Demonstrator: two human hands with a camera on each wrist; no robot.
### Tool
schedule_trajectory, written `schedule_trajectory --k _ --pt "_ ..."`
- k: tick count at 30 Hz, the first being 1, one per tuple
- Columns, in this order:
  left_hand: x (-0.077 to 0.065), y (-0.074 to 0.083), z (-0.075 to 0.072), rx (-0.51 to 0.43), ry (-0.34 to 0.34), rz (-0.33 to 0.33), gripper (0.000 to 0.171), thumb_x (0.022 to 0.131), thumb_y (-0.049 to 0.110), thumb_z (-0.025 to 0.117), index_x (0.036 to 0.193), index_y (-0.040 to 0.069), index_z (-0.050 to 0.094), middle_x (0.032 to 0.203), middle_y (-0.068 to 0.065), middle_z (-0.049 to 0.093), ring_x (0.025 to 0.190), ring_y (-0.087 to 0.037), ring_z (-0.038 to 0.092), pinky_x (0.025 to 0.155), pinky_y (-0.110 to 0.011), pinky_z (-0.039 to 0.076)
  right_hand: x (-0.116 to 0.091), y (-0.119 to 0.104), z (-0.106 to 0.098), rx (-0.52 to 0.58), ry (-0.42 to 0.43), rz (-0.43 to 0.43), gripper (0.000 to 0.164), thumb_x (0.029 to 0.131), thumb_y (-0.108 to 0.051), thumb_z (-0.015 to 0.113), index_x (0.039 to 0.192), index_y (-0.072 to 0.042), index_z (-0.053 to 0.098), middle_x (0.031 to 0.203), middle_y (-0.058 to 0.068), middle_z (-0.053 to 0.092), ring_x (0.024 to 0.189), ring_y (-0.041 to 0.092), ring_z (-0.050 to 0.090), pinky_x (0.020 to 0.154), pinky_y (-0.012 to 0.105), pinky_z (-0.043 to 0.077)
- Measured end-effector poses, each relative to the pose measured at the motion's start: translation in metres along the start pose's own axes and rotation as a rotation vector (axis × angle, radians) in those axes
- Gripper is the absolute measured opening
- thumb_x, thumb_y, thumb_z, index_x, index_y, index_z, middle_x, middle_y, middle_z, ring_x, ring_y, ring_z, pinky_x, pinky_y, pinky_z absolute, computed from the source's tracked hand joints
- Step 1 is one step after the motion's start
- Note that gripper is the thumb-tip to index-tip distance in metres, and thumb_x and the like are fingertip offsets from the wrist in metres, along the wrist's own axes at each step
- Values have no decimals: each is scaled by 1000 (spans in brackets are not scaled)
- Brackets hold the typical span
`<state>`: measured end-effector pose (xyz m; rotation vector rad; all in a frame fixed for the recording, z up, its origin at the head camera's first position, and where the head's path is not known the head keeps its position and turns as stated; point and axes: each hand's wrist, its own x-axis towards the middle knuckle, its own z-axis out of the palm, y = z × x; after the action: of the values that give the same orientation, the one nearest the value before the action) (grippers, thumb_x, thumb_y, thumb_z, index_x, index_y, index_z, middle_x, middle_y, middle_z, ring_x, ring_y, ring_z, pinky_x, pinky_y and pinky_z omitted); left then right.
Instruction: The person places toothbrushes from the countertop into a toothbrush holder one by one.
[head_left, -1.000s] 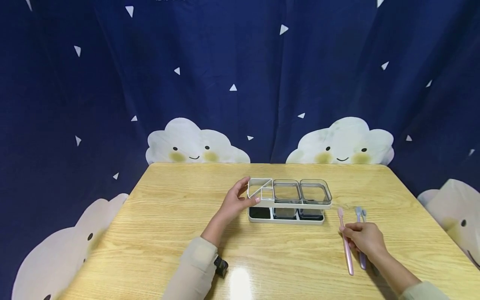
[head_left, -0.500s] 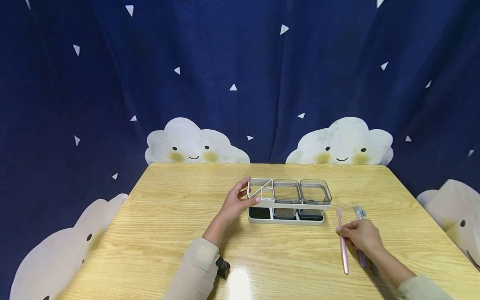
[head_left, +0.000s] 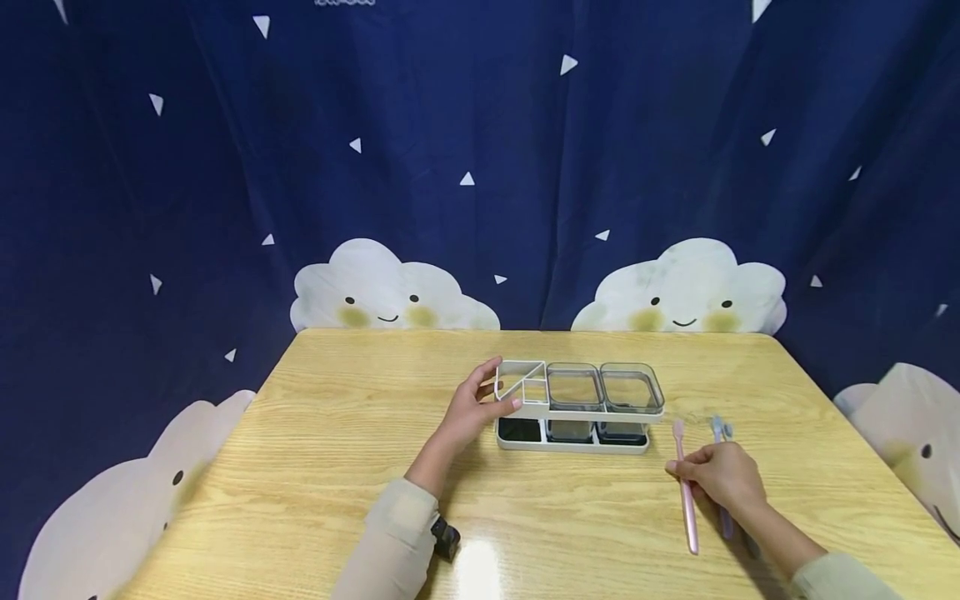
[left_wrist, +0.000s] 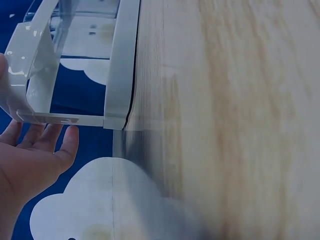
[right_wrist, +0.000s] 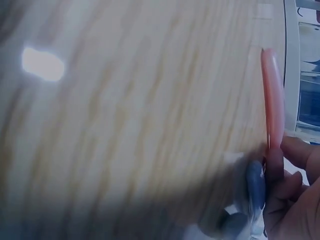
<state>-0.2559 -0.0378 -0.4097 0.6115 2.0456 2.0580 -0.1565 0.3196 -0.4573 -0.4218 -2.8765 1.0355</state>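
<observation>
At the frame's lower right, the right hand (head_left: 722, 479) pinches the pink toothbrush (head_left: 687, 512) beside two other brushes (head_left: 717, 428); near centre, the left hand (head_left: 468, 412), its grip partly spread, holds the rack (head_left: 592, 415) by its left end.

Behind the wood-grained yellow table (head_left: 337, 383), dark blue curtain (head_left: 420, 100) scattered with small white triangles (head_left: 467, 179). Just above the table's far edge, toward its left, smiling white cloud with yellow cheeks (head_left: 393, 279); toward its right, matching smiling cloud (head_left: 686, 275). Beside the table's left edge, larger cloud (head_left: 127, 517), partly cut off; beside its right edge, another cloud, creased (head_left: 911, 417). On the table's near part, bright white glare (head_left: 478, 571).
</observation>
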Motion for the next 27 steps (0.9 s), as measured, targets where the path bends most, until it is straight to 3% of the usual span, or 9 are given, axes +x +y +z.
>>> schedule_trajectory --k 6,12,16,23,27 --pt "1 -2 -2 5 9 -11 72 80 7 72 142 8 35 142 -19 32 125 -39 37 90 -37 44 -1 -3 4 4 11 -18 23 75 -26 76 76 -4 73 54 -3 59 47 12 52 42 27 38" --pt "10 -24 -5 -3 30 -15 74 79 12 75 142 14 37 142 -14 33 125 -38 37 90 -39 44 -4 -7 3 -45 9 -28 25 75 -27 76 78 -2 72 58 -4 61 52 14 51 44 30 38" --pt "12 -30 -5 15 51 -5 73 78 17 76 141 19 40 140 -10 36 124 -34 40 88 -37 45 -4 -8 2 -57 -6 -17 24 77 -27 74 78 -3 73 61 -4 61 54 15 50 45 30 36" --pt "14 -32 -6 7 41 15 72 77 15 77 139 18 42 137 -11 39 124 -37 38 90 -38 43 -3 -8 2 -45 -15 12 20 78 -26 73 72 -7 72 60 -4 60 50 14 49 41 29 36" --pt "8 -17 -6 -1 -5 1 72 77 9 75 140 12 40 138 -15 39 124 -36 38 91 -38 43 -6 -5 1 -60 0 11 23 77 -30 73 70 -8 71 59 -4 59 50 14 48 41 29 36"
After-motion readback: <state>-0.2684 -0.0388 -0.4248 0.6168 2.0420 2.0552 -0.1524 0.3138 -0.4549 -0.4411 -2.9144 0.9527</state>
